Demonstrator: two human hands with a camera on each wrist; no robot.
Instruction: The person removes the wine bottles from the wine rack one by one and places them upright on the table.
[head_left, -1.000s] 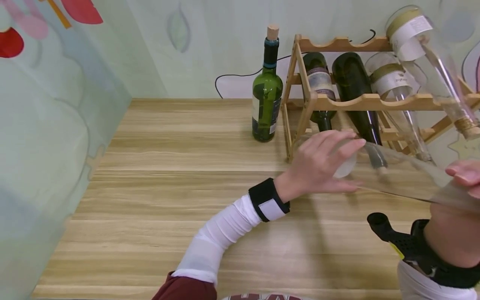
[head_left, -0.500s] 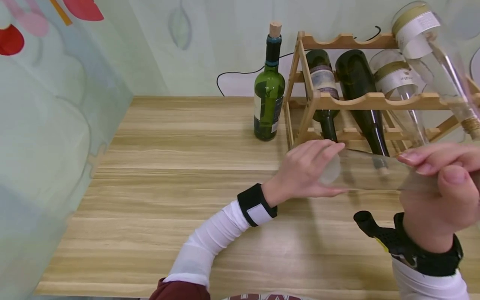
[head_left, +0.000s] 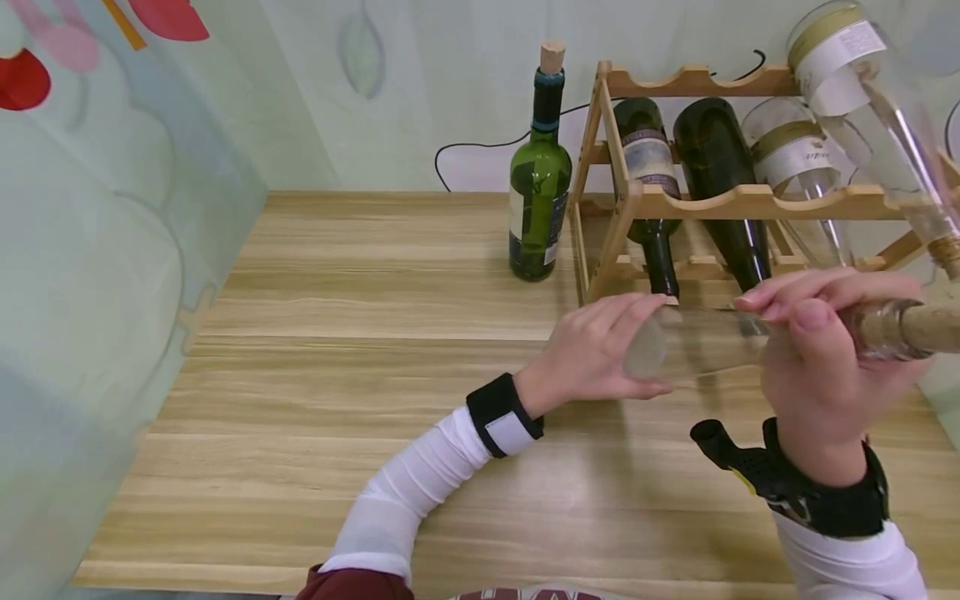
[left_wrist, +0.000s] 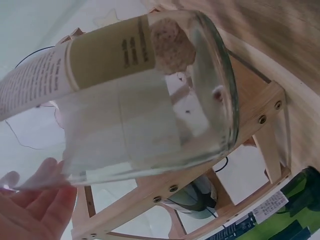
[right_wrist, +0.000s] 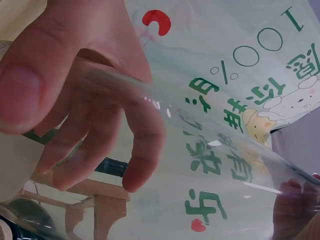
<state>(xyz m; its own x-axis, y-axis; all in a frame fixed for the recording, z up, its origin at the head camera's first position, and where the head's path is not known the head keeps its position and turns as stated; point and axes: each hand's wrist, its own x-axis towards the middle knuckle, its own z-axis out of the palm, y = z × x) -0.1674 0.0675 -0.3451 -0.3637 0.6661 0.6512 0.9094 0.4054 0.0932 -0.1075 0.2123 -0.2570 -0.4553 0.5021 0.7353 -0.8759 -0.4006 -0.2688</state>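
A clear glass wine bottle [head_left: 712, 346] lies sideways in the air over the table, base to the left, its cork stopper [head_left: 933, 327] pointing right. My left hand [head_left: 592, 346] holds the base end, fingers above and thumb below. My right hand [head_left: 817, 367] grips it around the shoulder and neck, hiding part of the glass. The left wrist view shows the bottle's white and gold label [left_wrist: 107, 57] close up, and a brown, cork-like lump [left_wrist: 172, 46] near the base. Through the clear glass [right_wrist: 215, 145] in the right wrist view, green wall lettering shows.
A wooden wine rack [head_left: 742, 202] at the back right holds several bottles, including a dark green one [head_left: 712, 150] and a clear one [head_left: 795, 158]. Left of it a corked green bottle [head_left: 538, 200] stands upright on the wooden table [head_left: 360, 350]. Walls border the table's back and left.
Both hands have moved left with the clear bottle, and it has come nearer level. The right hand, partly out of view before, now shows fully, with the bottle's neck and cork.
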